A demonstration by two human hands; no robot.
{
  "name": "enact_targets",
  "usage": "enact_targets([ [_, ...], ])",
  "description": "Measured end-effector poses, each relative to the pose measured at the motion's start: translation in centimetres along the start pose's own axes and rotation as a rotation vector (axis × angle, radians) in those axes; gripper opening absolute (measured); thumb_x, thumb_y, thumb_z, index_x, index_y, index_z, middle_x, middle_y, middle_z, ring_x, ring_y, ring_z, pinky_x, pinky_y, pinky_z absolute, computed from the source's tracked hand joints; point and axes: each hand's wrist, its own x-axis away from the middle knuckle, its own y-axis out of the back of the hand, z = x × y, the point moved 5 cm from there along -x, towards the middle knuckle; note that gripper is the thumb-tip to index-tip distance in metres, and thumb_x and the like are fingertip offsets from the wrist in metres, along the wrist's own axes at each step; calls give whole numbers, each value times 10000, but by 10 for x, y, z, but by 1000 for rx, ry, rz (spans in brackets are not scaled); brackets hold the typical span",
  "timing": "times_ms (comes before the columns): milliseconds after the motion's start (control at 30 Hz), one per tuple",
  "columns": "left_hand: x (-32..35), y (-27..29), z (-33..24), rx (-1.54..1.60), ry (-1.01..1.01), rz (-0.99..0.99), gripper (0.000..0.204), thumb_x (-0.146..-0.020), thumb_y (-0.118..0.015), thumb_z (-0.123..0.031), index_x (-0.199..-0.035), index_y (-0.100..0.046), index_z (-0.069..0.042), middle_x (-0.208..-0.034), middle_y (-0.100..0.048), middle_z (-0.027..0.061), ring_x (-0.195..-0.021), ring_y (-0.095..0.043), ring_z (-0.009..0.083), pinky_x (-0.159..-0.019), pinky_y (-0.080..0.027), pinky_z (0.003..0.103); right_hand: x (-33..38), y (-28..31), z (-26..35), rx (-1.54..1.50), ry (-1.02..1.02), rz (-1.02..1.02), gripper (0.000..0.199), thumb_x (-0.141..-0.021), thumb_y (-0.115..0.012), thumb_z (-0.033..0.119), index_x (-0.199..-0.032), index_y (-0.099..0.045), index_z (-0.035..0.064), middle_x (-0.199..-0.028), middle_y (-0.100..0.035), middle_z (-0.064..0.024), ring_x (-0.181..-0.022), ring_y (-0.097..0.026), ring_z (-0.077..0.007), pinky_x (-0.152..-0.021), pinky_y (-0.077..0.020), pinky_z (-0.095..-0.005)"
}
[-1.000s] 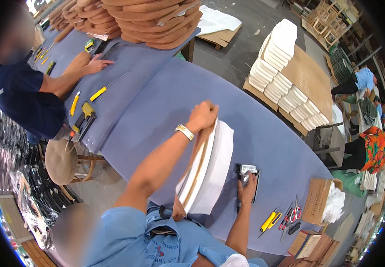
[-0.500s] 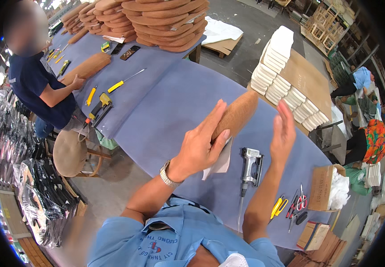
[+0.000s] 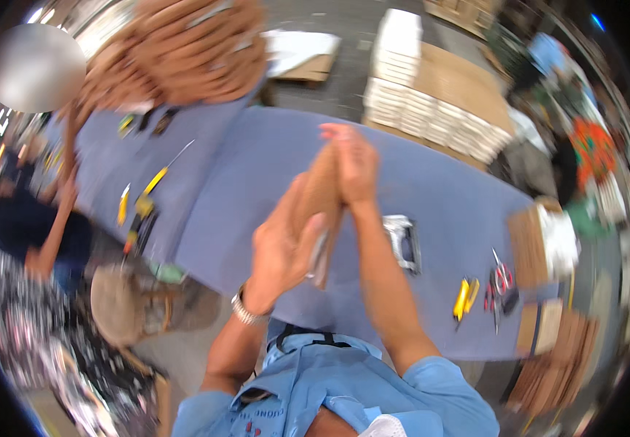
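Observation:
A brown fabric-covered pad [image 3: 316, 191] stands on edge above the blue table, with some pale material at its lower end. My left hand [image 3: 277, 244] grips it from the left, thumb across the near end. Against its right face, toward the far end, lies my right hand [image 3: 359, 166], slightly blurred, so the pad sits between both palms. A silver staple gun [image 3: 404, 244] rests on the table just right of my right forearm, which covers part of it.
Stacked brown pads [image 3: 198, 54] fill the far left; a co-worker [image 3: 31, 226] lifts one there. Yellow-handled tools [image 3: 156, 180] lie on the left. Yellow cutters [image 3: 464, 297], red-handled scissors [image 3: 503, 277] and a cardboard box [image 3: 530, 244] are at right. White blocks [image 3: 417, 109] are stacked beyond the table.
My right hand has come in from the right and now presses on the pad. The pad stands more upright. The view has shifted, and the co-worker has raised a pad.

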Motion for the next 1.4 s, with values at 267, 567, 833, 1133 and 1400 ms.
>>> enact_targets([
  [267, 41, -60, -23, 217, -196, 292, 721, -1000, -586, -163, -1616, -287, 64, -1679, -295, 278, -1551, -323, 396, -1246, -289, 463, 95, 75, -119, 122, -240, -307, 597, -1136, -333, 440, -1284, -670, -31, -1279, -694, -260, -1236, -631, -374, -1090, -433, -472],
  [567, 57, -81, -21, 290, -275, 460, 799, -1010, -615, -245, -1638, -221, 54, -1687, -270, 274, -1564, -281, 398, -1259, -243, 490, 86, 87, 31, -69, 65, -327, 656, -1143, -227, 525, -1418, -591, 53, -1447, -589, -153, -1385, -496, -310, -1217, -321, -419],
  [833, 33, -13, -54, 347, -365, 420, 885, -966, -750, -378, -1597, -322, 71, -1596, -425, 303, -1475, -427, 419, -1231, -317, 491, 78, 42, 112, 243, -155, -217, 707, -1129, -213, 564, -1599, -404, 72, -1609, -436, -188, -1526, -351, -341, -1266, -257, -420],
  [1133, 43, -29, -28, 532, -145, 670, 922, -985, -660, -148, -1652, -62, 69, -1724, -153, 255, -1602, -172, 328, -1290, -160, 427, 128, 38, 38, -533, -447, -417, 636, -1151, -303, 484, -1657, -271, 99, -1669, -373, -107, -1516, -377, -231, -1252, -325, -371],
  [1400, 22, -15, 16, 704, -101, 640, 891, -1028, -578, -138, -1678, 20, -15, -1702, -205, 226, -1543, -299, 286, -1233, -311, 403, 131, 8, 27, -303, -474, -329, 618, -1152, -286, 490, -1698, -180, 220, -1732, -240, -69, -1577, -268, -233, -1281, -270, -368],
])
